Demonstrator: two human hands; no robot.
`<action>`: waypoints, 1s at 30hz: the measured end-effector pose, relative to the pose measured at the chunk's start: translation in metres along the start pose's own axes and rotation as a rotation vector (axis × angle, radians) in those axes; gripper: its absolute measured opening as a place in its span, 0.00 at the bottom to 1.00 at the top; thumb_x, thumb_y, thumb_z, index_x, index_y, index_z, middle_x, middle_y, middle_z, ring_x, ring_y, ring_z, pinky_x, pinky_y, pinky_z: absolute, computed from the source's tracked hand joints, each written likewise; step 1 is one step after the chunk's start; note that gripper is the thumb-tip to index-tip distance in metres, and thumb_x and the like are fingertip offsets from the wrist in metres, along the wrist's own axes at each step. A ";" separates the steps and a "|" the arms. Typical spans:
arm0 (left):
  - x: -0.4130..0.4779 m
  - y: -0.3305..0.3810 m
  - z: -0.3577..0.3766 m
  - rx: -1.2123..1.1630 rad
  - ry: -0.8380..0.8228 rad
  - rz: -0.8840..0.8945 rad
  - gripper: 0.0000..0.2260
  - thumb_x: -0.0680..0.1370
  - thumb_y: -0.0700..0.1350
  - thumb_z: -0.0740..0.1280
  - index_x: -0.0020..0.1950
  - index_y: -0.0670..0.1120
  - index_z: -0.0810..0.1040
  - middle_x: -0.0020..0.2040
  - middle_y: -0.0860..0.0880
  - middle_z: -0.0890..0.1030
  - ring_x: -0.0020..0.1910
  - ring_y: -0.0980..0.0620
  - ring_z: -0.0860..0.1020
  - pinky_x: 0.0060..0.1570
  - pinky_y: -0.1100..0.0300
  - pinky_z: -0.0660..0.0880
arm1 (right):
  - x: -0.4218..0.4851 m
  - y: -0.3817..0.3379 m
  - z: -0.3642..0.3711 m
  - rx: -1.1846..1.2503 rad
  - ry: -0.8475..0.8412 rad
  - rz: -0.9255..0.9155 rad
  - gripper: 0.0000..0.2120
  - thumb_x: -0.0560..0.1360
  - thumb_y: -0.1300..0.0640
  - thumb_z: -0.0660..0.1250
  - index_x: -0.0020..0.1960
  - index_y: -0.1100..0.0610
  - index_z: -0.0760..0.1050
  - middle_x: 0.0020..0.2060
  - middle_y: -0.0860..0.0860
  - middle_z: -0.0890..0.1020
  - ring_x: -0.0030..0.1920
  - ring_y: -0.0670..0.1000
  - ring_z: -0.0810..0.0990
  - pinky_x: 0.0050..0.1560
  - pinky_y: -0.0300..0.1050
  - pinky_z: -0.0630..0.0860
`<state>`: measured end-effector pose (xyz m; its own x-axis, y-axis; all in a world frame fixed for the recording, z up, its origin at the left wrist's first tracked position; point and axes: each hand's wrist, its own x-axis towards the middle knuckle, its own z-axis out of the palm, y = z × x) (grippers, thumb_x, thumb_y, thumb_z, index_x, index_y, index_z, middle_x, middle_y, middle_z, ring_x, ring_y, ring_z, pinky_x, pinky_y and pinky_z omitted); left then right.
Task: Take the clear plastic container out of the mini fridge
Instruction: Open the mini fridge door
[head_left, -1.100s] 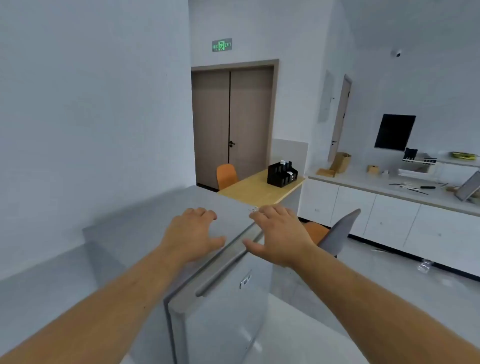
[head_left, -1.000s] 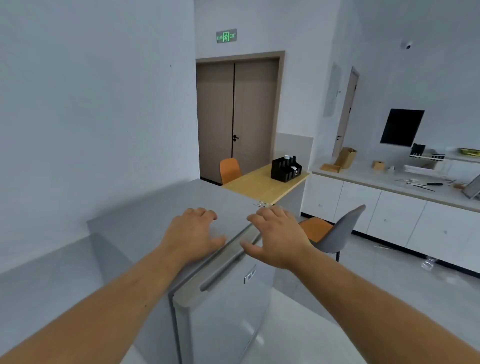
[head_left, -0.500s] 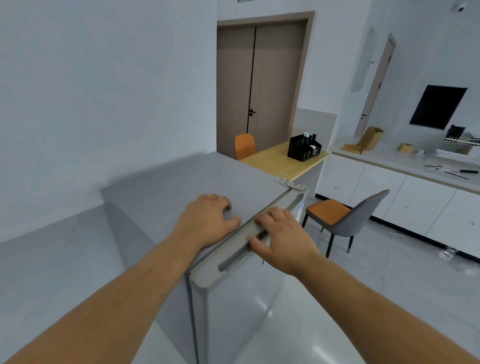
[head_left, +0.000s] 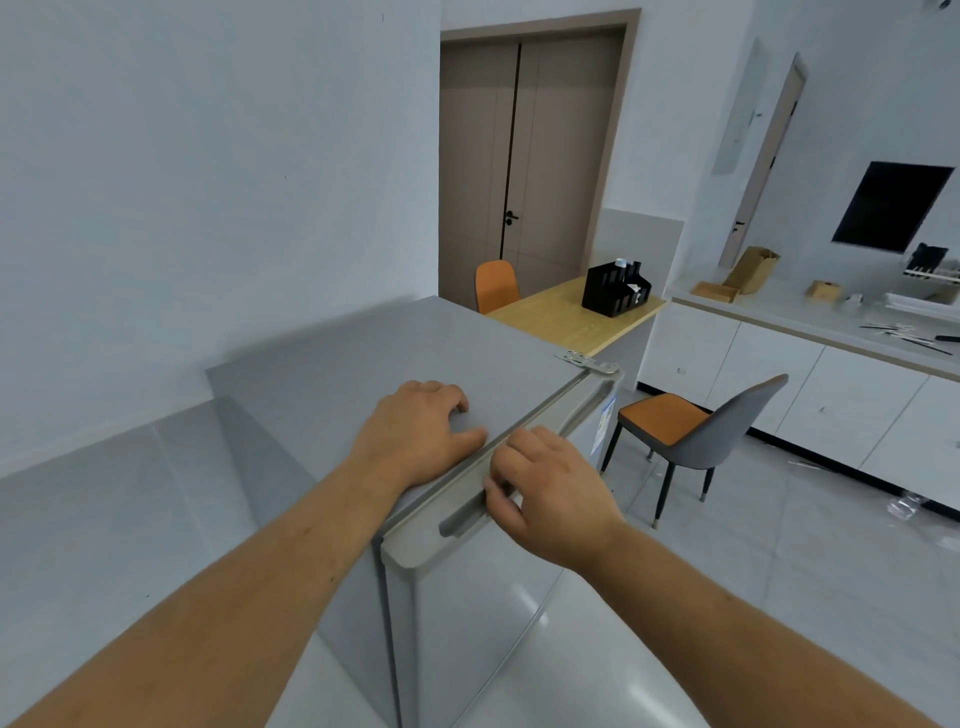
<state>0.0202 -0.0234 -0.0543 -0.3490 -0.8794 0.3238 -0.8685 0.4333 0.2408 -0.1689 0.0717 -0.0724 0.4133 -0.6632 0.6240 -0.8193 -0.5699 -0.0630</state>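
A grey mini fridge (head_left: 332, 358) stands against the wall, its door (head_left: 467, 613) closed. My left hand (head_left: 415, 434) lies flat on the fridge's top near the front edge, fingers spread and holding nothing. My right hand (head_left: 545, 488) curls its fingers into the recessed handle (head_left: 462, 519) along the door's top edge. The clear plastic container is hidden from view.
A grey chair with an orange seat (head_left: 691, 431) stands just right of the fridge. Behind it are a wooden table (head_left: 561, 317) with a black organiser (head_left: 613, 288), an orange chair (head_left: 496, 286), white cabinets (head_left: 810, 384) and a double door (head_left: 524, 156).
My view has tilted down and moved closer to the fridge. My right hand dropped from above the door's top edge and hooked its fingers into the handle recess. My left hand stayed on top.
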 end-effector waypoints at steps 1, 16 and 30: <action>0.000 0.001 0.000 0.000 0.000 0.002 0.26 0.73 0.70 0.59 0.60 0.56 0.79 0.59 0.54 0.81 0.57 0.51 0.75 0.56 0.51 0.75 | -0.001 -0.004 0.002 0.016 0.009 -0.030 0.10 0.78 0.57 0.69 0.40 0.58 0.73 0.37 0.52 0.74 0.38 0.52 0.69 0.43 0.47 0.70; -0.002 -0.001 0.000 -0.044 -0.035 0.020 0.28 0.72 0.74 0.60 0.62 0.58 0.78 0.62 0.55 0.80 0.61 0.52 0.73 0.58 0.51 0.75 | -0.034 -0.022 -0.006 0.117 -0.083 -0.024 0.12 0.82 0.54 0.65 0.45 0.58 0.81 0.39 0.51 0.78 0.40 0.51 0.74 0.46 0.50 0.74; -0.002 0.002 -0.003 -0.046 -0.038 0.017 0.27 0.74 0.73 0.61 0.64 0.57 0.78 0.65 0.55 0.79 0.64 0.51 0.73 0.62 0.49 0.74 | 0.008 -0.042 -0.011 -0.041 -0.372 0.548 0.32 0.75 0.32 0.53 0.70 0.50 0.73 0.67 0.53 0.75 0.72 0.60 0.65 0.74 0.60 0.59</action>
<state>0.0205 -0.0204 -0.0522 -0.3777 -0.8781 0.2938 -0.8453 0.4565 0.2775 -0.1352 0.0959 -0.0557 0.0358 -0.9794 0.1989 -0.9613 -0.0882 -0.2611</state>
